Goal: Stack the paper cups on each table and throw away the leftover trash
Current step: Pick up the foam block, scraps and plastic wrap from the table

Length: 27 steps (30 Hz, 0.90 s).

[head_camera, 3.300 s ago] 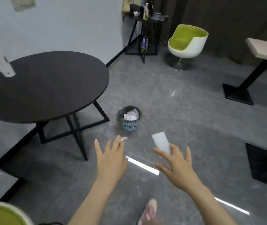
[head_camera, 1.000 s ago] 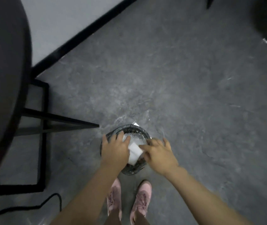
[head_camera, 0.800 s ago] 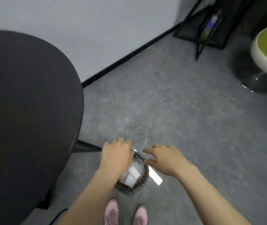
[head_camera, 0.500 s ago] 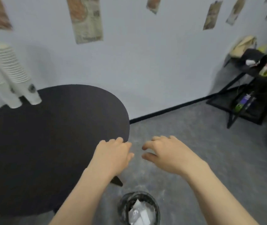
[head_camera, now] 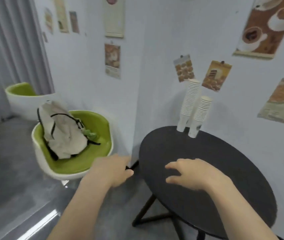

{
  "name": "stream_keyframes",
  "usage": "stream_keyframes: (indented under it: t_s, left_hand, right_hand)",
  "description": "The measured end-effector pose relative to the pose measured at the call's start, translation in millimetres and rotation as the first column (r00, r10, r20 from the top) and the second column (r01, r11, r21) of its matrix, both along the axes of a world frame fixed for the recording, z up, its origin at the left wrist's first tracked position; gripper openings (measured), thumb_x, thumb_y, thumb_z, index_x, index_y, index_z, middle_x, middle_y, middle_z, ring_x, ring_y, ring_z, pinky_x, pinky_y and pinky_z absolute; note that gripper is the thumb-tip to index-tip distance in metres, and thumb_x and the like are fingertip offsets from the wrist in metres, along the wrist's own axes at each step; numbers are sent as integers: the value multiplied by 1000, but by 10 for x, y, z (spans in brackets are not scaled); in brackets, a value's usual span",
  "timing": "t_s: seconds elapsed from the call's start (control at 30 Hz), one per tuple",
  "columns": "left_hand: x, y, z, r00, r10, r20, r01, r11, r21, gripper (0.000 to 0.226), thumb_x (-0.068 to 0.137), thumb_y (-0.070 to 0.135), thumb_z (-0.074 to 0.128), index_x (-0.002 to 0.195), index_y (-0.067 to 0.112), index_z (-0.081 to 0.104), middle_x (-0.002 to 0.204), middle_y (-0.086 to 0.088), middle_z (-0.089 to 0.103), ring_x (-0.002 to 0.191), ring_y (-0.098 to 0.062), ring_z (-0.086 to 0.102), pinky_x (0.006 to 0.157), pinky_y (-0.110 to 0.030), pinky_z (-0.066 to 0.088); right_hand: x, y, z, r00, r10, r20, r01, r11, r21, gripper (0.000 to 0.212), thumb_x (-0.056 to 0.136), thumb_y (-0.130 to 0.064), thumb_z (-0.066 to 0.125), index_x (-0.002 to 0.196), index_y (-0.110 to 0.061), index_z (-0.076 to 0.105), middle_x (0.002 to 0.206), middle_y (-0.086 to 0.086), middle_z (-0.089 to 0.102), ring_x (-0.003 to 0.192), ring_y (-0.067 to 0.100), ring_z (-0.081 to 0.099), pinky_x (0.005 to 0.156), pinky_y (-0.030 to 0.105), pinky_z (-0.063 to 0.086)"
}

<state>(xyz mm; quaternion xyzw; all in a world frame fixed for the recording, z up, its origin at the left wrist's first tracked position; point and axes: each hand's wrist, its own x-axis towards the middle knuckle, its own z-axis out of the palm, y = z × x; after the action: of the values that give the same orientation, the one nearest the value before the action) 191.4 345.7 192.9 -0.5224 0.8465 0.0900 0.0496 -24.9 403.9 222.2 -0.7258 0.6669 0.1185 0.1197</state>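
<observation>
Round black table bears two cup stacks, both hands empty.

empty hands, cup stacks, black table

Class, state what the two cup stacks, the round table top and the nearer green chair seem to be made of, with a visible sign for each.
Cup stacks: likely paper, matte white, thin ribbed rims.
Table top: matte black, perhaps painted wood or laminate; unclear.
Green chair: glossy white shell, probably moulded plastic, green lining.

Left hand and right hand both outstretched, empty, fingers loosely curled.
</observation>
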Motion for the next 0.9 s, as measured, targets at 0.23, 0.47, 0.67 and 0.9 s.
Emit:
stream_keyframes:
  t_s: [0.23, 0.47, 0.67, 0.9]
  left_hand:
    - [2290, -16, 174, 886, 464, -17, -464, 886, -1, 48, 95, 50, 38, 142, 36, 36, 137, 2, 48, 125, -21, 49, 89, -35, 39]
    - [4514, 212, 330, 679, 726, 107, -728, 685, -26, 51, 97, 54, 34, 143, 30, 35, 138, 0, 46, 123, -21, 49, 82, -34, 39]
    - [5841, -32, 242, 549, 821, 159, -832, 555, 5, 54, 97, 55, 37, 144, 30, 34, 141, -2, 44, 127, -22, 46, 97, -37, 41]
    - [6806, -974, 55, 492, 858, 146, -870, 487, 72, 59, 95, 57, 38, 149, 36, 24, 152, 3, 35, 138, -17, 35, 104, -36, 35]
  right_hand:
    - [2217, -1028, 114, 923, 383, -42, -378, 921, 90, 57, 93, -54, 45, 146, -34, 32, 152, -6, 36, 137, 17, 37, 107, 34, 31]
    - [4745, -1631, 191, 747, 664, -33, -662, 747, 65, 56, 93, -55, 45, 144, -34, 35, 149, -5, 39, 135, 19, 39, 106, 36, 35]
    - [6268, -2099, -4, 615, 788, -10, -786, 615, 59, 58, 92, -59, 43, 144, -39, 32, 150, -7, 37, 135, 19, 40, 106, 35, 35]
    - [7253, -3273, -172, 579, 813, -54, -808, 582, 97, 58, 91, -60, 44, 144, -38, 34, 148, -5, 41, 133, 21, 42, 102, 35, 37]
